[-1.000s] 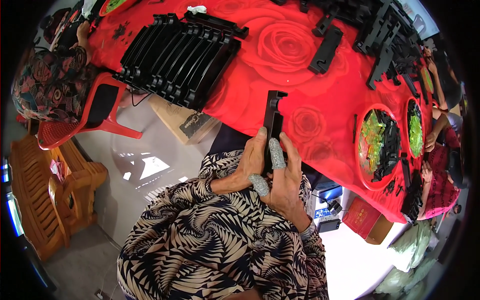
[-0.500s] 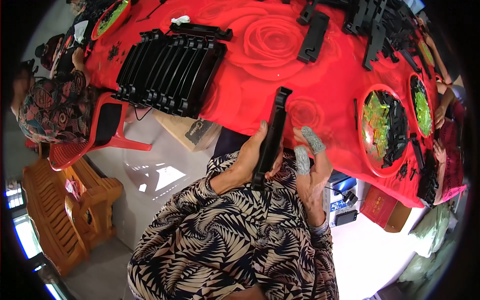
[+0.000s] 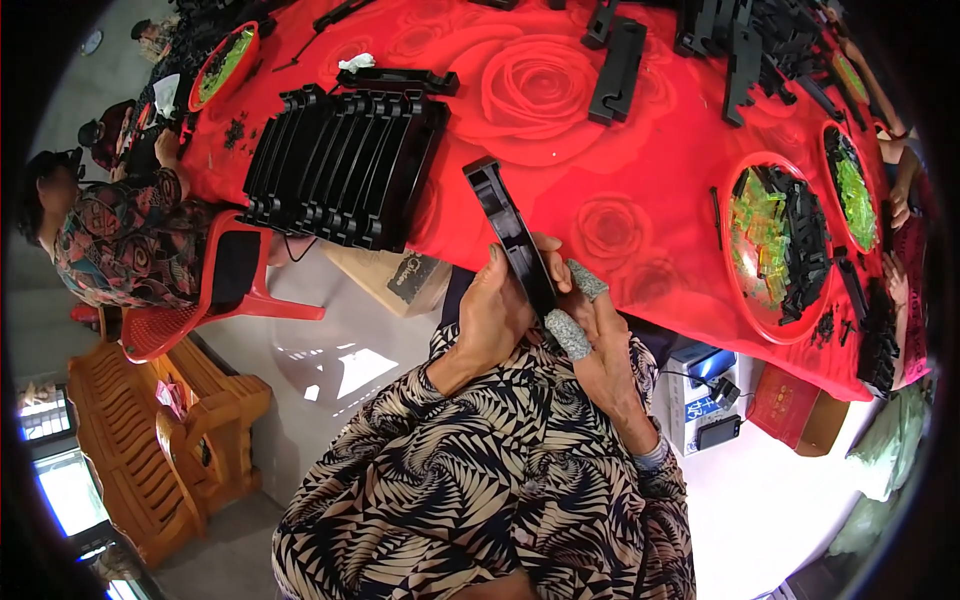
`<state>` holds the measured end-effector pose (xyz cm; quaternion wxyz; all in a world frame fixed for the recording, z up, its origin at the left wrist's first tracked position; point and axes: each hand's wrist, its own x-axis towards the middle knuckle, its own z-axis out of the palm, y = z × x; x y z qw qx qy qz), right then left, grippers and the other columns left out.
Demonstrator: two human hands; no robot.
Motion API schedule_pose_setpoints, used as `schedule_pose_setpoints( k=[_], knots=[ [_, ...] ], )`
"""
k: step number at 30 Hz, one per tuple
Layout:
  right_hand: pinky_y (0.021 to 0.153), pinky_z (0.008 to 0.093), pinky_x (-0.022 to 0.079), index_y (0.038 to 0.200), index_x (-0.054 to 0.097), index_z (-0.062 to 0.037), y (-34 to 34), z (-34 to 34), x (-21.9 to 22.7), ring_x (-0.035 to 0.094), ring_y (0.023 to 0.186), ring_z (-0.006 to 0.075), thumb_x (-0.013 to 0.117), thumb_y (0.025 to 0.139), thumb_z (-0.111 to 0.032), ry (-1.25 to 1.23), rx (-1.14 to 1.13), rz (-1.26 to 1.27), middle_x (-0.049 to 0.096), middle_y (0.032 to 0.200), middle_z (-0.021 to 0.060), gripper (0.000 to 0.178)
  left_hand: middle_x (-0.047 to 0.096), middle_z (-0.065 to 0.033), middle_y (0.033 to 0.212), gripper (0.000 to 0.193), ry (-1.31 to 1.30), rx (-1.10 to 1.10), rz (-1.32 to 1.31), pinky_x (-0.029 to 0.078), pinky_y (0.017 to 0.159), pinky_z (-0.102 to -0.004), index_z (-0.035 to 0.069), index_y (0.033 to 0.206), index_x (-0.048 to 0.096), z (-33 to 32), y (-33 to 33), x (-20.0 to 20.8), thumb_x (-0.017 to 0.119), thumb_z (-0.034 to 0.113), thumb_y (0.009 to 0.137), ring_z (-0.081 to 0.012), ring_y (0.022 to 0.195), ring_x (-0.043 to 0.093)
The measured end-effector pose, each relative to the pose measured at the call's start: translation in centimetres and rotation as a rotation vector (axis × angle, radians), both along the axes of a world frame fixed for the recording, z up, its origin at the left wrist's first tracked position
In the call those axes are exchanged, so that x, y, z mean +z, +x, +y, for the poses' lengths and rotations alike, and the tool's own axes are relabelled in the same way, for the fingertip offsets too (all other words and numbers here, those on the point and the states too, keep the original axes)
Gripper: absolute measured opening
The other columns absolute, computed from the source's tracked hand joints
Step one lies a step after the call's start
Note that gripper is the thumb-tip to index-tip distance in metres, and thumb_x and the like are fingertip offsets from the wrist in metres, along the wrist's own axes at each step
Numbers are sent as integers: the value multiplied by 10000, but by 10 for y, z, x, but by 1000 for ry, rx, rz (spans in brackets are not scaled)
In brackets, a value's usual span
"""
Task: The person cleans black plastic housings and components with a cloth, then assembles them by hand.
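The counter point(image 3: 525, 135) is laid with black strips point(image 3: 335, 170) (ten o'clock), a basin point(image 3: 788, 335) (three), seemingly piled parts point(image 3: 743, 65) (one).

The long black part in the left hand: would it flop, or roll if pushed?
The long black part is probably stiff, since its free end juts straight beyond the left hand. Its boxy shape suggests sliding rather than rolling.

Light is strong over the red tablecloth point(image 3: 470, 215), its colour heavily saturated. The pale floor point(image 3: 750, 520) at lower right burns out to flat white, a sunlit patch point(image 3: 362, 372) glares at left, and the window point(image 3: 72, 490) is overexposed with bluish fringes. Thin highlights edge the black piece point(image 3: 514, 240); the left hand point(image 3: 488, 318) and right hand point(image 3: 608, 358) look fairly sharp. Fisheye distortion bends the wooden bench point(image 3: 125, 435), and the rim darkens to black
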<state>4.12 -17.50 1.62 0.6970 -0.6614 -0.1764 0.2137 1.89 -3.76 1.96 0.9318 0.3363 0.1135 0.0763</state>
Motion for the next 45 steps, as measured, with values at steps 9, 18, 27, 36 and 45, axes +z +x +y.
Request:
schedule_pose_setpoints(
  k=[9,18,27,36,45],
  knots=[
    [781,264,486,1331,410,44,0,4,2,576,898,121,584,947,-45,10,5,108,616,1055,100,431,586,-161,964,659,241,-42,-89,425,897,-371,-94,1259,449,8,-4,0,321,501,1004,-261,954,566],
    [695,352,499,1067,561,76,-2,7,-12,637,724,265,639,899,-82,-95,11,-120,652,841,186,243,553,-162,1057,507,243,142,-117,463,888,-377,10,1366,334,18,5,12,426,362,1013,-248,955,581],
    [631,358,464,1060,513,83,2,15,9,569,650,303,572,901,-33,-139,52,-60,597,768,205,205,539,-168,1033,534,263,77,-137,467,844,-386,-13,1332,363,10,1,15,495,365,979,-251,910,571],
    [567,353,426,997,489,114,0,15,-16,519,570,294,522,845,20,-47,3,-141,534,692,194,182,530,-169,999,505,325,21,-225,454,825,-378,1,1314,363,3,-3,16,484,367,988,-246,876,556],
    [542,321,444,932,504,82,-1,16,-25,571,571,280,569,804,52,30,-89,-259,522,679,185,146,536,-170,966,448,183,10,-215,452,839,-403,-3,1292,372,-3,-3,11,438,340,1010,-261,862,561]
  ],
)
